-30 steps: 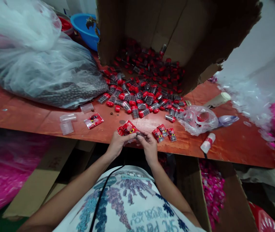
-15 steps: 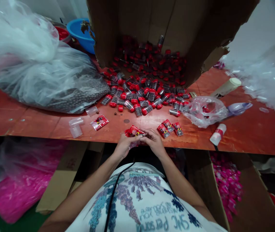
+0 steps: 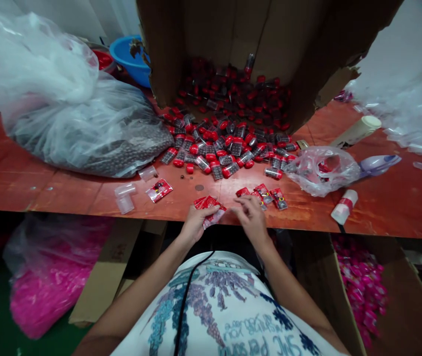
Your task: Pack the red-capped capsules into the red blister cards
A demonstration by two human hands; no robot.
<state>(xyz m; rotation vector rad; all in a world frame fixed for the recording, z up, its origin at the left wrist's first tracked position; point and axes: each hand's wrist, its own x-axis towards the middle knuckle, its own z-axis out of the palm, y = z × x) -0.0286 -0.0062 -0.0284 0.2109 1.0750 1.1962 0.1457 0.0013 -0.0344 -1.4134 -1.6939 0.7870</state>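
Note:
Several red printed packets with clear lower parts (image 3: 211,205) are fanned out in my left hand (image 3: 194,222), its thumb pressed over them. Just right of them is my right hand (image 3: 251,220), its thumb and index finger apart and nothing visible between them. Beyond its knuckles, a few small red packets (image 3: 279,198) lie on the table, one partly hidden by the fingers. Another flat red packet (image 3: 159,190) lies to the left, beside two clear plastic tubes (image 3: 125,198).
A cardboard box (image 3: 162,54) on its side spills red-capped clear tubes (image 3: 229,148) onto the red table (image 3: 66,193). Left stands a plastic bag of dark beads (image 3: 96,133); right, a clear bag (image 3: 322,170) and a white bottle (image 3: 344,206). Below is a box of pink pieces (image 3: 362,291).
My right hand has left the packets and moved right, its fingers parting. The packets in my left hand are now more spread out. The whole view has shifted slightly.

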